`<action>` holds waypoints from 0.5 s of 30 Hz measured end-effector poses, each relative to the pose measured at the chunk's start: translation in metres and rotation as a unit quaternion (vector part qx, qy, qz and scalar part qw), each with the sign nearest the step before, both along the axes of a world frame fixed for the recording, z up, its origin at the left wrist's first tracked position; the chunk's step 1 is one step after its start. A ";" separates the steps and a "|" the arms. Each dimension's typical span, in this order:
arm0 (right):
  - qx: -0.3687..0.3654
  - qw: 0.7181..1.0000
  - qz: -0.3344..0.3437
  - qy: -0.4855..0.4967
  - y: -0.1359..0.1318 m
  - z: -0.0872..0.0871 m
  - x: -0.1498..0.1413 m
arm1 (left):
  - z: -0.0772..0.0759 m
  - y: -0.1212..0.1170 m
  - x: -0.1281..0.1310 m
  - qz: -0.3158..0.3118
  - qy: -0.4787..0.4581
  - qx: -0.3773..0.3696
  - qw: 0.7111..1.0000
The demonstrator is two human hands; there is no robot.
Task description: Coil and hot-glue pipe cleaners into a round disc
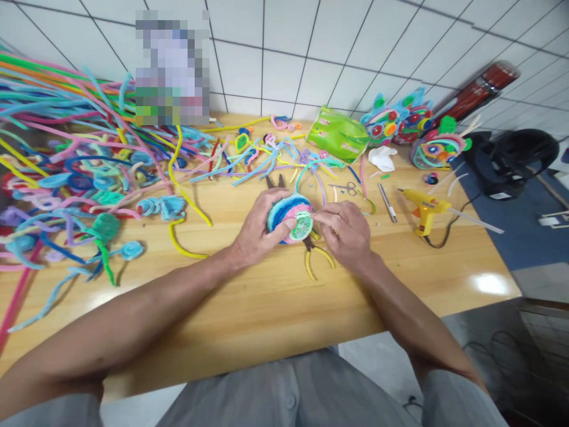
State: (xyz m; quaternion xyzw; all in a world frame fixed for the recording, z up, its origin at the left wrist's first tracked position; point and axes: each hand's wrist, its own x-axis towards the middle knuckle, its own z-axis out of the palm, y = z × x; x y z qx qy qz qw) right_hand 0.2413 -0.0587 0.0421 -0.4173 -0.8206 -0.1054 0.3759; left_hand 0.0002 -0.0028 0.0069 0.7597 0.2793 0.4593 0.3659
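My left hand (262, 228) is wrapped round the side of a rounded piece made of coiled pipe cleaners (284, 209), banded in blue, teal and pink. A pale green round patch (302, 226) sits on its face, close to my left thumb. My right hand (344, 231) is closed in a pinch at the right edge of that patch, where a thin pale green pipe cleaner (308, 214) runs to the fingertips. Beneath the piece lie pliers with yellow handles (310, 265), their middle partly hidden. A teal strand (306, 169) arcs up behind the piece.
Loose pipe cleaners (80, 178) in many colours heap on the left. Toward the right lie small scissors (349, 188), a utility knife (387, 203) and a yellow glue gun (424, 210). Behind are a green packet (338, 135), decorated figures (438, 148) and a red cylinder (480, 89).
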 end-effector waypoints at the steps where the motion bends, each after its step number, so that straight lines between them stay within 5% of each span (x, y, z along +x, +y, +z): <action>1: 0.000 1.000 -0.004 -0.004 -0.001 -0.001 0.000 | 0.001 0.000 0.000 0.000 0.002 -0.002 1.000; 15: 0.034 0.999 -0.017 -0.006 -0.011 0.001 -0.013 | 0.005 -0.003 0.000 0.002 -0.004 -0.015 1.000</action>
